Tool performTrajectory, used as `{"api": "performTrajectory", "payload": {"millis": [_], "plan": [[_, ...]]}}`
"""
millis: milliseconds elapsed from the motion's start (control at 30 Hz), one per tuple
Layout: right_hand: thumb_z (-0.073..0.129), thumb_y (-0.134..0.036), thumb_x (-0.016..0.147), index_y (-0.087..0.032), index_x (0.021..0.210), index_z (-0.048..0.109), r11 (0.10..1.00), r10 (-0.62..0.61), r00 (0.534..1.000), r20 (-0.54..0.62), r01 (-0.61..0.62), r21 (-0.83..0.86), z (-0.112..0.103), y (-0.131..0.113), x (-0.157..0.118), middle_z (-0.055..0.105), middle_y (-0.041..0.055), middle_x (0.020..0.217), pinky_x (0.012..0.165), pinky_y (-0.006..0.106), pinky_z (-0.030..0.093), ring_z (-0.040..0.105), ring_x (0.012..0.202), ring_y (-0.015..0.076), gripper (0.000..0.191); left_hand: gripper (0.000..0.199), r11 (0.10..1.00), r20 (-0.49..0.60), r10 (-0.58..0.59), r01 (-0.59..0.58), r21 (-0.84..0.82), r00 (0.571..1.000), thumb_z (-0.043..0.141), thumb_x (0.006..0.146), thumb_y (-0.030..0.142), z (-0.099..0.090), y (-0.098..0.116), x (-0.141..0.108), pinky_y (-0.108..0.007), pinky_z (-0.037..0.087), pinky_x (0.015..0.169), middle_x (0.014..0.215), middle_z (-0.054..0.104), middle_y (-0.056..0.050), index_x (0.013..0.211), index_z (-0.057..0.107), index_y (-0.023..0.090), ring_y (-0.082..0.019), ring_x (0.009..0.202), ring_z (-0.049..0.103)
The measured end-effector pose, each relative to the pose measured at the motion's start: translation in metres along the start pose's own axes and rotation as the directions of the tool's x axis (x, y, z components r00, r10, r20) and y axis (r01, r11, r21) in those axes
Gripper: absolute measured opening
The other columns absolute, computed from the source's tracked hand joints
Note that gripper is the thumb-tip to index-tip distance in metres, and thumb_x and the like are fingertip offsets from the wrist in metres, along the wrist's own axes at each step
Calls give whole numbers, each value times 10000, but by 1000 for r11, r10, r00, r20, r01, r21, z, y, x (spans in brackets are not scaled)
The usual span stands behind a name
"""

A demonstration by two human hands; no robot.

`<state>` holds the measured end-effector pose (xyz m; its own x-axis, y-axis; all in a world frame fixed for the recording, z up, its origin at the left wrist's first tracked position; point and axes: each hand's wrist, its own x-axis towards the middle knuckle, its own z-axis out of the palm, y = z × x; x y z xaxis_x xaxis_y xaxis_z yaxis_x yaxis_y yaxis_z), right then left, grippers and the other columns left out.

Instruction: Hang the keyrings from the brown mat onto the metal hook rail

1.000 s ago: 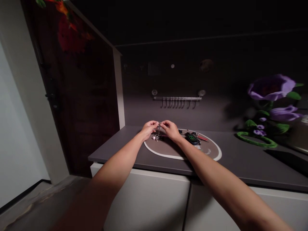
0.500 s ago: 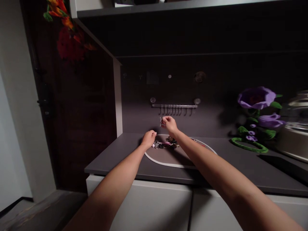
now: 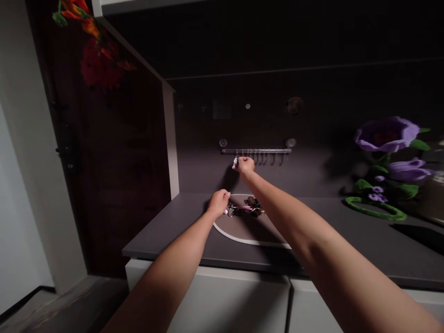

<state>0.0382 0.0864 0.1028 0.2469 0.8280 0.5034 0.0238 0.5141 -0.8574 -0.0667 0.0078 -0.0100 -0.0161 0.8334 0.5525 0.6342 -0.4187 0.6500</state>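
My right hand (image 3: 246, 166) is raised to the hook rail (image 3: 256, 151) on the dark wall, just under its left part. Its fingers pinch a small shiny silver piece (image 3: 235, 161), too small to name exactly. Several hooks hang along the clear bar, to the right of the hand. Lower down, my left hand (image 3: 219, 202) is curled closed at the left edge of the brown mat (image 3: 239, 230); whatever its fingers may hold is hidden. Right beside it lies a cluster of key rings and keychains (image 3: 244, 210), partly hidden by my right forearm.
Purple fabric flowers (image 3: 387, 134) with a green looped base (image 3: 374, 210) stand at the right of the dark countertop (image 3: 163, 226). An overhead cabinet (image 3: 156, 5) juts out above. A dark door (image 3: 121, 185) is at the left, with orange and red flowers (image 3: 92, 28) near its top.
My right hand has risen with the silver piece, from below the hooks up to the rail. My left hand stays by the keychains. The view has shifted slightly.
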Motion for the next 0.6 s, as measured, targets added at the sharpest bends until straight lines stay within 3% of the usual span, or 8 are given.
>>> {"api": "performTrajectory", "payload": {"millis": [100, 167, 400, 600], "plan": [[486, -163, 755, -128, 723, 578, 983, 178, 969, -171, -167, 81, 3, -2, -3, 520, -30, 521, 456, 190, 486, 487, 425, 58, 104, 213, 1000, 2, -17, 17, 4, 1000, 441, 813, 264, -1, 1, -1, -218, 361, 594, 629, 583, -5, 708, 591, 155, -108, 592, 504], [490, -144, 753, -122, 708, 585, 978, 202, 960, -193, -188, 89, 4, -4, -6, 509, -38, 509, 455, 177, 482, 481, 418, 51, 107, 214, 1000, 6, -31, 31, -2, 1000, 440, 812, 264, -1, 3, -2, -215, 360, 590, 628, 582, -3, 712, 593, 152, -104, 584, 498], [485, -110, 756, -131, 654, 543, 963, 247, 958, -145, -227, 143, 0, 1, -17, 472, -53, 480, 452, 163, 477, 446, 399, 35, 119, 212, 998, 26, -46, 47, -51, 999, 429, 809, 256, -2, 3, -2, -210, 348, 562, 602, 564, 8, 700, 578, 151, -100, 556, 492], [441, -77, 753, -145, 606, 499, 972, 212, 975, -62, -204, 120, -5, 11, -14, 445, -65, 452, 464, 181, 477, 411, 377, 31, 172, 209, 997, 34, -47, 49, -56, 998, 421, 808, 246, -2, 1, -2, -210, 354, 570, 620, 580, 6, 703, 575, 153, -101, 570, 504]]}}
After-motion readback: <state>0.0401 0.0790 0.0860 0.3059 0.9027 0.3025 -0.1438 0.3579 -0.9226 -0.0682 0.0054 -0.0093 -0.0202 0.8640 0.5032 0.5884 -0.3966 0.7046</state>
